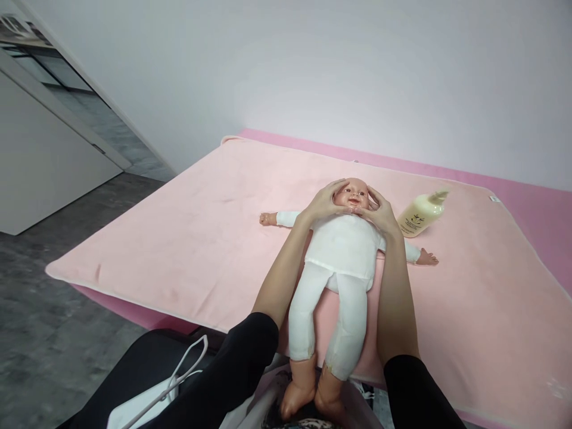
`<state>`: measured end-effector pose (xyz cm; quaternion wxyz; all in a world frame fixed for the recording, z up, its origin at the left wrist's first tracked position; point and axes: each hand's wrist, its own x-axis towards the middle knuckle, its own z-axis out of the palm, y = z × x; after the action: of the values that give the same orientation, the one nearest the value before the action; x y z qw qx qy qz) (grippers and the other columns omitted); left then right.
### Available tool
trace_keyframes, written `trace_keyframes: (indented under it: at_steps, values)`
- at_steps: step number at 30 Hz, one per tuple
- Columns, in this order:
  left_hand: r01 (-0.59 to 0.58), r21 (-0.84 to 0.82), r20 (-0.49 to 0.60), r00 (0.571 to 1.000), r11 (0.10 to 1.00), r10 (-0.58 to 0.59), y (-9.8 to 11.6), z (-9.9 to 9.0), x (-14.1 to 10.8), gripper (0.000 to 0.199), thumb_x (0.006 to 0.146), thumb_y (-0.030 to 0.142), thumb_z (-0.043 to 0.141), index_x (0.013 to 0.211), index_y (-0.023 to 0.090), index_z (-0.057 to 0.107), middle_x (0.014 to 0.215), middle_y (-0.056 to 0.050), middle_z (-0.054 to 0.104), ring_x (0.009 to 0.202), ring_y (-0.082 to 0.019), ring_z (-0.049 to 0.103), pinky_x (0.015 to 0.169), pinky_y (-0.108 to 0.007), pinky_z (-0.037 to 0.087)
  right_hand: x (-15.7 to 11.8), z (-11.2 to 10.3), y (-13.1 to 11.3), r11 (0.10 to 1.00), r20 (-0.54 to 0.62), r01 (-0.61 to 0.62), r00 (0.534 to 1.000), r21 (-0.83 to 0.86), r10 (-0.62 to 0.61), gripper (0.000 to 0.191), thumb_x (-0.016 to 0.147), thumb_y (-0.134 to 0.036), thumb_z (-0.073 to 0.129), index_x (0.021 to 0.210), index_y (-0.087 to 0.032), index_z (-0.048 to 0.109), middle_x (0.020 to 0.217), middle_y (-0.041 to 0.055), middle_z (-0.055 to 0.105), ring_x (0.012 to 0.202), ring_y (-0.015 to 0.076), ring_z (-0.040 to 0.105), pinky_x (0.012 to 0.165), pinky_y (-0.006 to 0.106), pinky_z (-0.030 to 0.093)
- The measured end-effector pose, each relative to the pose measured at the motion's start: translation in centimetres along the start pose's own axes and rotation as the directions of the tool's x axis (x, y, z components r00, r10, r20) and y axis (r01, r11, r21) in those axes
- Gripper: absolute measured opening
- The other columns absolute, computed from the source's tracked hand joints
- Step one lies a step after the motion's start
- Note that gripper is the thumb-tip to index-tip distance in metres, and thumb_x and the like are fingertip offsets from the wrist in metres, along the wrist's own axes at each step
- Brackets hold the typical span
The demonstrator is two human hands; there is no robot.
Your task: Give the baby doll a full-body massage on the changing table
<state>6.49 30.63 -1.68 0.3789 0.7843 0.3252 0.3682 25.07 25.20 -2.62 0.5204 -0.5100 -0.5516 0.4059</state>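
A baby doll (342, 244) in white cloth lies on its back on a pink mat (192, 220), its arms spread and its feet hanging over the near edge. My left hand (325, 201) curves around one side of the doll's head. On the other side, my right hand (381, 210) cups the head in the same way, thumb near the chin. Both hands touch the head, and the thumbs nearly meet below the mouth. Parts of the fingers are hidden behind the head.
A pale yellow pump bottle (420, 215) stands on the mat just right of my right hand. Behind the table is a white wall (357, 77). A white device with a cable (147, 405) rests at the lower left, and grey floor (53, 316) shows beyond.
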Motion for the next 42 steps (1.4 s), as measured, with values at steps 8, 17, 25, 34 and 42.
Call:
trace_keyframes:
  at_steps: [8,17,25,34,42]
  values:
    - [0.026,-0.091,0.076,0.997,0.995,-0.019,-0.1,-0.7,0.0,0.08,0.062,0.042,0.07,0.132,0.015,0.043,0.144,-0.014,0.036,0.132,-0.025,0.037,0.106,-0.036,0.036,0.2,-1.0,1.0,0.992,0.059,-0.018,0.998,0.122,0.01,0.091,0.058,-0.05,0.077,0.137,-0.022,0.041,0.143,0.0063,0.04,0.133,0.0262,0.033,0.109,0.04,0.033]
    - [-0.028,0.256,0.038,0.999,0.966,0.018,0.5,0.5,0.4,0.084,0.065,0.058,0.064,0.136,0.021,0.039,0.143,-0.01,0.039,0.135,-0.028,0.032,0.109,-0.037,0.029,0.9,0.2,0.4,0.999,-0.012,-0.029,1.0,-0.022,0.028,0.103,0.05,-0.043,0.082,0.139,-0.021,0.035,0.144,0.0094,0.036,0.133,0.0265,0.034,0.11,0.039,0.031]
    - [-0.029,0.077,0.057,0.998,0.997,0.024,0.3,-0.4,0.1,0.088,0.062,0.055,0.068,0.138,0.022,0.037,0.141,-0.008,0.042,0.133,-0.025,0.036,0.107,-0.034,0.034,0.2,0.4,-0.6,1.0,-0.021,-0.019,1.0,-0.005,0.019,0.095,0.052,-0.041,0.081,0.136,-0.02,0.041,0.142,0.0086,0.039,0.132,0.0276,0.035,0.111,0.041,0.031]
    - [0.029,-0.078,0.118,0.993,0.997,-0.02,0.2,-1.0,0.1,0.085,0.065,0.039,0.067,0.14,0.018,0.032,0.146,-0.011,0.034,0.134,-0.025,0.034,0.107,-0.035,0.035,0.4,-0.2,0.0,0.992,0.009,-0.059,0.998,0.115,0.058,0.082,0.059,-0.039,0.074,0.134,-0.023,0.045,0.142,0.0028,0.04,0.133,0.0272,0.034,0.109,0.041,0.034]
    - [0.014,0.057,0.06,0.998,0.998,-0.017,0.8,0.0,0.1,0.094,0.059,0.048,0.071,0.139,0.015,0.032,0.144,-0.012,0.037,0.132,-0.026,0.038,0.107,-0.035,0.034,0.3,0.2,0.3,0.997,-0.02,0.013,1.0,-0.075,-0.015,0.095,0.054,-0.045,0.08,0.137,-0.023,0.038,0.144,0.0083,0.037,0.129,0.0271,0.039,0.108,0.04,0.035]
